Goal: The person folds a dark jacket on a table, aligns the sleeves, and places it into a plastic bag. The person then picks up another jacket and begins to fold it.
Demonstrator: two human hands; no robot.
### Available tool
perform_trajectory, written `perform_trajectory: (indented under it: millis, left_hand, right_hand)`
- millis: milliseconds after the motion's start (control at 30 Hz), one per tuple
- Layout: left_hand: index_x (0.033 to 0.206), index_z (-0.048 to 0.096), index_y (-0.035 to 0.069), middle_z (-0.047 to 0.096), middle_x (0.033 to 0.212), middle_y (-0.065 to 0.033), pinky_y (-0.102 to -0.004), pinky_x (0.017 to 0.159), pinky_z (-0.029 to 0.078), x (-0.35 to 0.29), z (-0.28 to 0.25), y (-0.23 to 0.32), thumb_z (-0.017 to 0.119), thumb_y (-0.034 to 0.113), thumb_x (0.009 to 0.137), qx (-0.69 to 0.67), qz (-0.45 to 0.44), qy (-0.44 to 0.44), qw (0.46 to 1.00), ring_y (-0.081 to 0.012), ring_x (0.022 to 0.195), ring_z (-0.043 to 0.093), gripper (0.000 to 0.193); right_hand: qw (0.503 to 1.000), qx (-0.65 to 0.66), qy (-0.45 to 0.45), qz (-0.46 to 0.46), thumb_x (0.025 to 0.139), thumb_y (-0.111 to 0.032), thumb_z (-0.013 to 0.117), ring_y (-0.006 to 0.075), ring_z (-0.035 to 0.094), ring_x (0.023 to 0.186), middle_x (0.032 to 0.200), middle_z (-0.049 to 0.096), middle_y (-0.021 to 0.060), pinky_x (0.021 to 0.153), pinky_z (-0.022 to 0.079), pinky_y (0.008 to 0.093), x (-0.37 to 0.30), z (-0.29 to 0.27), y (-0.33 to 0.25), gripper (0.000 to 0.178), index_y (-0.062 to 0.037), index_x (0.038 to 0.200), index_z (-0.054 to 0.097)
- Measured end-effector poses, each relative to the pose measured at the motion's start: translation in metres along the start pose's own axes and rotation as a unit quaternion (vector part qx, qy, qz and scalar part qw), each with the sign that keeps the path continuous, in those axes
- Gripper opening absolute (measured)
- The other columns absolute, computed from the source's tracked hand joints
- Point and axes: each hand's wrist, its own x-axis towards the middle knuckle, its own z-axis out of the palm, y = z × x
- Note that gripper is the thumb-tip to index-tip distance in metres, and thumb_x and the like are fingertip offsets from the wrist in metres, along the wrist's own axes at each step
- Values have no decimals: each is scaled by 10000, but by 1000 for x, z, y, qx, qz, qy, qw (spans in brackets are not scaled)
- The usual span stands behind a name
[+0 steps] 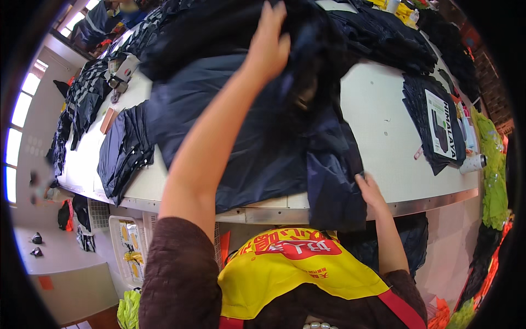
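A large dark navy garment (257, 137) lies spread over the white table (383, 120), its lower edge hanging off the near side. My left hand (269, 41) reaches far across and grips a fold of the dark fabric at the top of the pile. Near the table's front edge, my right hand (368, 186) pinches the garment's lower right corner. I wear a yellow apron (296, 268) with red print over dark sleeves.
More dark garments are stacked at the far end (383, 33) and along the left side (123, 151). A stack of packaged dark items (438, 126) and a small white bottle (474, 163) sit at the right. Neon yellow-green clothing (493, 175) hangs beside the table.
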Motion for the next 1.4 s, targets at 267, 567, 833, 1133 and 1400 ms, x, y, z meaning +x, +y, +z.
perform_trajectory:
  millis: [267, 567, 833, 1133, 1400]
  left_hand:
    - [1401, 340, 89, 301, 1458, -173, -584, 1050, 194, -316, -55, 25, 550, 578, 812, 341, -406, -310, 789, -308, 1367, 244, 793]
    - [1444, 264, 143, 218, 1508, -120, -567, 1089, 119, -373, -124, 5, 504, 605, 819, 384, -491, -262, 737, -258, 1400, 184, 813]
    - [1401, 354, 125, 293, 1474, -126, -605, 1071, 82, -381, -177, -18, 511, 567, 839, 307, -500, -294, 754, -280, 1375, 242, 732]
    - [1399, 332, 54, 310, 1453, -177, -427, 1096, 215, -359, -144, -66, 486, 431, 910, 350, -403, -227, 815, -313, 1355, 270, 636]
    - [1333, 431, 22, 363, 1409, -214, -452, 1092, 204, -370, -142, -97, 478, 318, 934, 293, -449, -176, 826, -356, 1326, 302, 499]
  right_hand:
    - [930, -337, 143, -26, 722, -456, 702, 435, 291, 1310, 1372, 335, 318, 1039, 253, 557, -8, 48, -84, 941, 6, 1405, 251]
    - [875, 478, 71, -15, 921, -221, 504, 239, 599, 959, 1057, 638, 104, 870, 457, 342, 47, 0, -35, 268, -2, 1050, 588]
    - [933, -94, 348, 25, 890, -213, 538, 293, 552, 1013, 1057, 597, 158, 902, 422, 387, 35, -18, -18, 314, 6, 1115, 536]
    - [891, -337, 150, -264, 695, -234, 740, 270, 605, 891, 932, 634, 109, 850, 456, 403, 172, 44, -135, 341, -60, 961, 617]
    - [784, -373, 486, -99, 837, -199, 593, 352, 472, 1178, 1215, 540, 222, 1001, 350, 438, 244, -151, -29, 434, -24, 1227, 519]
